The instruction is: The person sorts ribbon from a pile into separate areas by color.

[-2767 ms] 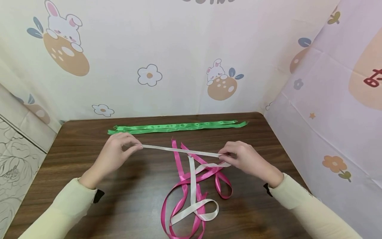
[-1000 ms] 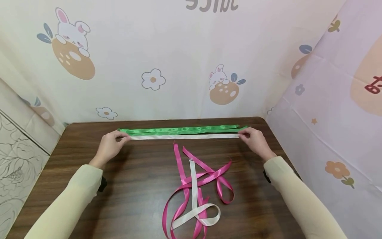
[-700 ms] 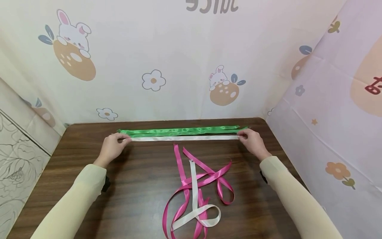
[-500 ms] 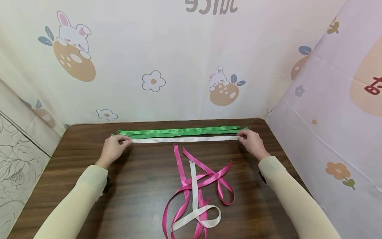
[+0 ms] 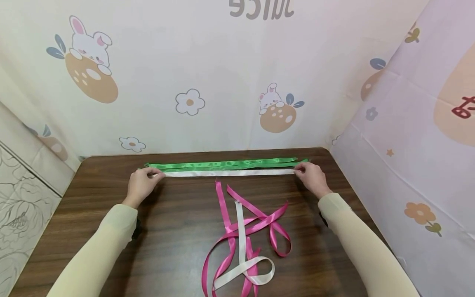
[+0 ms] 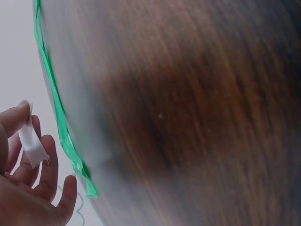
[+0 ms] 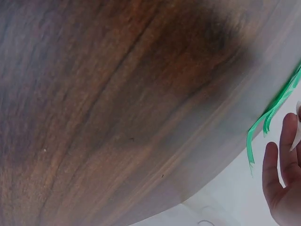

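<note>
A white satin ribbon (image 5: 230, 173) is stretched straight between both hands, just in front of the green ribbons (image 5: 237, 163) at the table's back. Its left end is pinched between thumb and fingers of the left hand (image 5: 142, 185); in the left wrist view a short white ribbon tail (image 6: 32, 143) hangs past the fingertips. The right hand (image 5: 313, 178) pinches the other end. Only part of the right hand (image 7: 288, 188) shows at the edge of the right wrist view, other fingers spread. From the head view, I cannot tell whether the ribbon touches the table.
Pink ribbons (image 5: 224, 206) lie loosely looped on the middle of the dark wooden table (image 5: 174, 247). Another white ribbon (image 5: 240, 231) lies across them, curled at the near end. A printed curtain (image 5: 222, 53) hangs right behind the table, and another covers the right side.
The white ribbon was slanting above the pink pile; both hands have carried it back beside the green ribbons and moved farther apart. Over the last half second they hold nearly still.
</note>
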Demonstrator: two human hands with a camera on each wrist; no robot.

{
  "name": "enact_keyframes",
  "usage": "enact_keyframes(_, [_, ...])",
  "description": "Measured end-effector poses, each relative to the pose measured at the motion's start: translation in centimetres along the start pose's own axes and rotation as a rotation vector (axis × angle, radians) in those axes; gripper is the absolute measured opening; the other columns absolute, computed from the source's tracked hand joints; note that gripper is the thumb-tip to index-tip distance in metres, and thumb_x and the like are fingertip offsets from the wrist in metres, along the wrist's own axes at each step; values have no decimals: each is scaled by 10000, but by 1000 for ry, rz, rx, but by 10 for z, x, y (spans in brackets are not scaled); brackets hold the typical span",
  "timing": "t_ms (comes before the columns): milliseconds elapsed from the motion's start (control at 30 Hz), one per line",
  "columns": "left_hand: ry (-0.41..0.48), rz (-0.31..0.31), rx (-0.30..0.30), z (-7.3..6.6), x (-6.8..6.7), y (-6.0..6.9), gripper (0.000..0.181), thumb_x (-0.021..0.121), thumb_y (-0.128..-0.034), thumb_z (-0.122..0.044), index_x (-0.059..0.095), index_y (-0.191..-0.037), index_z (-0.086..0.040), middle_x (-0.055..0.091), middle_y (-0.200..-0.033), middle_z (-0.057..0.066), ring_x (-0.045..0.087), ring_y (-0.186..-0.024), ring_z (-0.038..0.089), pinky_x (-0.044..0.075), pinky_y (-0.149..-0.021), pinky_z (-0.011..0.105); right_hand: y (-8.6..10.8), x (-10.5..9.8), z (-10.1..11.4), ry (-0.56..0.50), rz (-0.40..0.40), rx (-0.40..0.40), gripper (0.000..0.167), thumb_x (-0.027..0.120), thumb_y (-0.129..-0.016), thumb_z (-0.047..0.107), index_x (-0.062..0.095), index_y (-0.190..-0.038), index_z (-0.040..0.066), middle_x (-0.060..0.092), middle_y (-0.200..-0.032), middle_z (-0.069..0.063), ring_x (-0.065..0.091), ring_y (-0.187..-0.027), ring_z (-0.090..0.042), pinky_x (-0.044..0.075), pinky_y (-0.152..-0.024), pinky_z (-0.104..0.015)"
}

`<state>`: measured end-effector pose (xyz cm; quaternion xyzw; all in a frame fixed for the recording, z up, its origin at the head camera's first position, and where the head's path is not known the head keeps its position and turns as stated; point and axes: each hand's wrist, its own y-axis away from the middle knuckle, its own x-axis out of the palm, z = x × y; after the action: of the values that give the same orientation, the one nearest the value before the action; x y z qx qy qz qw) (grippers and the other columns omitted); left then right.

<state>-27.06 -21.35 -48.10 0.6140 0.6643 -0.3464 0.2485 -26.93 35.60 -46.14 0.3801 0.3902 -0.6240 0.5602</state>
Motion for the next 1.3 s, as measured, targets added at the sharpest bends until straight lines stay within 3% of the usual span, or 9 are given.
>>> enact_keyframes(300, [-8,50,-7,10,-1,2,288,754,-946,-301,790,-1057,-38,774,-1050,208,692,-954,395,548,-857,534,-2,-1,-6,13,77,-2,189,692,-989,217,749,-1094,70,750,-1061,-152,646,-905,-285,510,-790,-468])
enact_keyframes(567, [-10,87,-57,8,-4,2,310,774,-923,-322,786,-1054,-41,767,-1083,209,685,-1014,415,541,-889,539,-4,0,-10,16,103,22,201,685,-998,210,738,-1111,53,744,-1075,-171,628,-884,-278,505,-772,-448])
enact_keyframes(833, [-15,61,-98,6,-1,2,336,757,-931,-363,785,-1081,-64,757,-1108,221,685,-1000,414,544,-825,502,-6,0,-9,44,30,54,211,650,-1009,234,738,-1089,61,755,-1061,-172,682,-911,-327,510,-765,-494])
enact_keyframes(1067, [1,42,-118,7,1,3,315,756,-933,-363,788,-1053,-73,763,-1071,202,673,-902,346,507,-727,369,-8,1,-6,33,5,65,216,642,-1010,233,739,-1096,59,754,-1076,-179,681,-918,-332,516,-774,-510])
enact_keyframes(1300, [6,68,-107,8,-3,3,327,768,-923,-354,787,-1040,-49,759,-1111,209,679,-999,388,532,-827,457,-9,1,-7,40,29,24,184,674,-992,221,739,-1061,63,747,-1019,-165,668,-881,-306,520,-754,-480])
